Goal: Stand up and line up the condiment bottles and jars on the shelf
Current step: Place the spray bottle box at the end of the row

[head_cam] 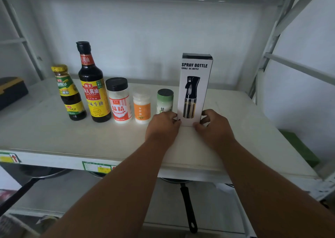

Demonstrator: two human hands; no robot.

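I see both of my hands down at the bottom of the tall white cardboard spray bottle box (194,91). My left hand (162,127) pinches its bottom left corner, and my right hand (214,127) pinches the bottom right one. Both grips are narrow, closed on the box.

The box stands straight up on the white shelf (54,134), at the right end of the row, just beside the small green-capped jar (165,100). I think it is light and a bit soft, so it could tip or dent. Holding it low on both sides feels safest.

It has a black top, black letters and a picture of a black sprayer. The other things stand in a line: the small dark bottle with a yellow cap (69,92), the tall soy sauce bottle (93,85), the black-lidded white jar (118,100) and the orange-label jar (142,105).
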